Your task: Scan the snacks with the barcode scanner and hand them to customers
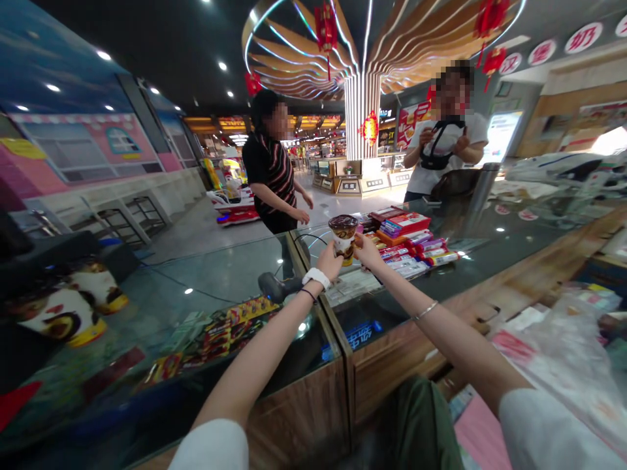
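Both my arms reach out over the glass counter (235, 261). Between my hands is a snack cup (343, 238) with a dark lid and a brown, white and yellow printed side, held upright. My left hand (331, 262), with a white band at the wrist, grips the cup's near left side. From the right, my right hand (366, 252) closes on the cup's other side, a thin bracelet on its forearm. Just right of it lies a pile of packaged sweets (406, 238) in red, purple and orange wrappers.
A dark handheld scanner (277, 286) rests left of my left wrist. Two larger printed cups (61, 313) stand at far left. Across the counter are a person in a striped top (269, 170) and a person in white (443, 153). Plastic bags (563, 352) lie at lower right.
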